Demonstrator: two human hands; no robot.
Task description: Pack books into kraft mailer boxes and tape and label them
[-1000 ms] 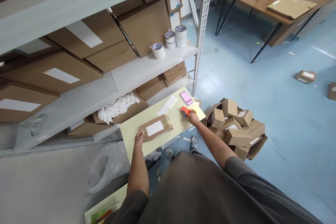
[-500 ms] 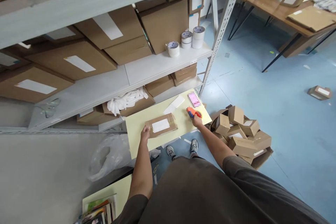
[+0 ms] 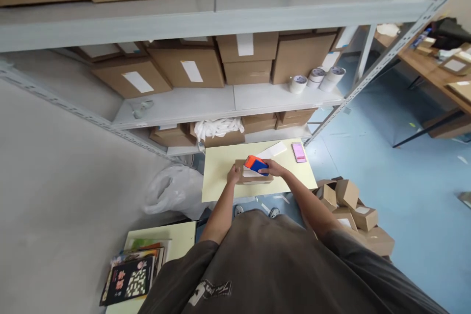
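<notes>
A cardboard box (image 3: 253, 179) with a white label lies on the pale yellow table (image 3: 217, 189) in front of me. My left hand (image 3: 233, 174) grips its left edge, the fingers partly hidden. Over the right part of the box, my right hand (image 3: 275, 168) is closed round an orange and blue tape dispenser (image 3: 257, 164), which covers much of the label. Whether the dispenser touches the box I cannot tell. White paper slips (image 3: 275, 149) lie behind the box, and a pink phone (image 3: 298, 152) rests farther right.
A metal shelf (image 3: 191, 103) holds boxes and several tape rolls (image 3: 298, 84). Piled boxes (image 3: 362, 216) stand on the floor at right. A clear plastic bag (image 3: 174, 191) sits left of the table, with books (image 3: 128, 279) nearer me. A wooden desk (image 3: 423, 66) stands far right.
My right hand has brought the tape dispenser leftward from the table's right end to above the box. My left hand stays on the box's left edge. The camera view has shifted.
</notes>
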